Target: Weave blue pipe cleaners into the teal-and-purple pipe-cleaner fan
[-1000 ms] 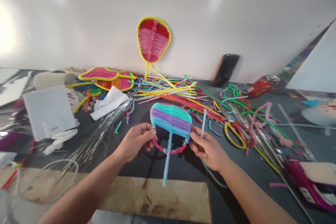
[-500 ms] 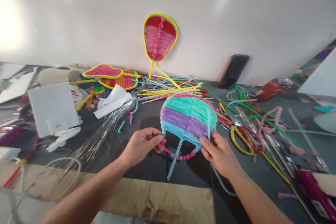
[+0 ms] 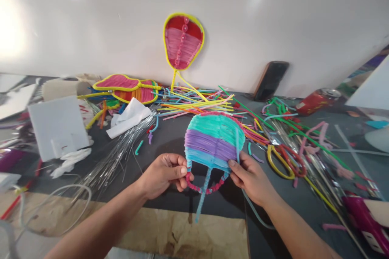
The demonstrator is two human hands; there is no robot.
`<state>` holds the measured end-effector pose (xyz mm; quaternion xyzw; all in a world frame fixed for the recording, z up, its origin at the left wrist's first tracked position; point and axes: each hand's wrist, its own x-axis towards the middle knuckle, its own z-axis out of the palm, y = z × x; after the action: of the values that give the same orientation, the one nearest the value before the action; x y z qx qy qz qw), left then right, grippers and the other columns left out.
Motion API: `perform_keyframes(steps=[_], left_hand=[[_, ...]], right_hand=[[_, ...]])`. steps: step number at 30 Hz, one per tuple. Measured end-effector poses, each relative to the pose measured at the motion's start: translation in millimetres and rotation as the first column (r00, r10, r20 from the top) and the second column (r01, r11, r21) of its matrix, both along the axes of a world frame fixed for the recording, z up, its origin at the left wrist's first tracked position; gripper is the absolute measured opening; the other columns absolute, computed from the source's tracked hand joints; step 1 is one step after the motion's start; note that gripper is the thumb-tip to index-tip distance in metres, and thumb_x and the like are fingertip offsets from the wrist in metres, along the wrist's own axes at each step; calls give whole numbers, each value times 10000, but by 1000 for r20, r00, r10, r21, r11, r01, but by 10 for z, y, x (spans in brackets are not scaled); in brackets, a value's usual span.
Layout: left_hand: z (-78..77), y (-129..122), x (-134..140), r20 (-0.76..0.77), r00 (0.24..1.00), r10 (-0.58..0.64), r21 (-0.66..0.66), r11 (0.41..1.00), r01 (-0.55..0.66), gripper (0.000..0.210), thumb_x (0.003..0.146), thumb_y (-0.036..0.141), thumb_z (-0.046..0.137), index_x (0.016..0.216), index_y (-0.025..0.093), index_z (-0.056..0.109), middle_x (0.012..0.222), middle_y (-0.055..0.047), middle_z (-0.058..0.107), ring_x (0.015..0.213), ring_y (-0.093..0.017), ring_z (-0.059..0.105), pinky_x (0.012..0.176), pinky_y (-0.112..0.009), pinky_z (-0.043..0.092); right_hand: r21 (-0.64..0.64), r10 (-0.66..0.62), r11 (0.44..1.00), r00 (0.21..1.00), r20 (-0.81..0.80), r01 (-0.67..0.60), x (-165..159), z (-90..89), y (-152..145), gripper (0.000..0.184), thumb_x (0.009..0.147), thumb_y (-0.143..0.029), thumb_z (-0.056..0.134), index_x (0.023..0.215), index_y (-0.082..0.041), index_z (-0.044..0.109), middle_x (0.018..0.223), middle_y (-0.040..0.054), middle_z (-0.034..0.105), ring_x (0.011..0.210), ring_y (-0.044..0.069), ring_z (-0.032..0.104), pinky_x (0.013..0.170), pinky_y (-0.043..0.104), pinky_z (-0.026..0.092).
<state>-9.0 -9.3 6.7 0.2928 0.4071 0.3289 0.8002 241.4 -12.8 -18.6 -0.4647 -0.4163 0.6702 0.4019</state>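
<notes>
Between my hands is a pipe-cleaner panel (image 3: 214, 141), wrapped in bands of teal, purple and light blue. A pink rim runs along its top, a pink-and-blue twisted loop curves below, and a blue stem hangs from the middle. My left hand (image 3: 168, 173) pinches the lower left of the frame. At the lower right edge my right hand (image 3: 251, 176) grips it between thumb and fingers. A light blue pipe cleaner (image 3: 255, 209) passes up through the right hand and trails down to the table.
Behind lie loose pipe cleaners (image 3: 197, 101) and a finished pink panel with yellow edging (image 3: 182, 42) against the wall. To the right are scissors (image 3: 284, 162), a phone (image 3: 271, 81), a can (image 3: 317, 101) and a glue gun (image 3: 364, 220). Metal wires (image 3: 118, 156) lie left.
The panel has moved slightly down and left and turned a little, so it faces me more squarely. Both hands keep their hold on it.
</notes>
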Motion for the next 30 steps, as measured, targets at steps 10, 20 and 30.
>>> perform_keyframes(steps=[10,20,30], left_hand=[[-2,-24,20,118,990,-78,5,997,78,287,593,321,830,619,99,650,599,-52,690,410,-83,577,429,-167,455],[-31,-14,26,116,990,-77,5,997,77,280,607,328,823,657,105,661,584,-25,653,443,-67,548,476,-172,435],[-54,3,24,63,997,-53,81,996,48,307,624,362,807,631,96,656,584,-35,637,515,-74,526,537,-185,388]], right_hand=[[-33,35,999,999,-32,-36,-33,11,-2,320,782,-471,645,854,-198,493,498,-104,343,399,37,274,366,154,186],[-45,30,998,999,-39,-32,-23,20,-9,332,779,-481,646,831,-200,476,477,-104,351,396,37,275,365,150,172],[-40,22,999,998,-65,-25,-31,38,12,326,776,-467,657,863,-197,497,514,-108,316,394,31,282,360,150,176]])
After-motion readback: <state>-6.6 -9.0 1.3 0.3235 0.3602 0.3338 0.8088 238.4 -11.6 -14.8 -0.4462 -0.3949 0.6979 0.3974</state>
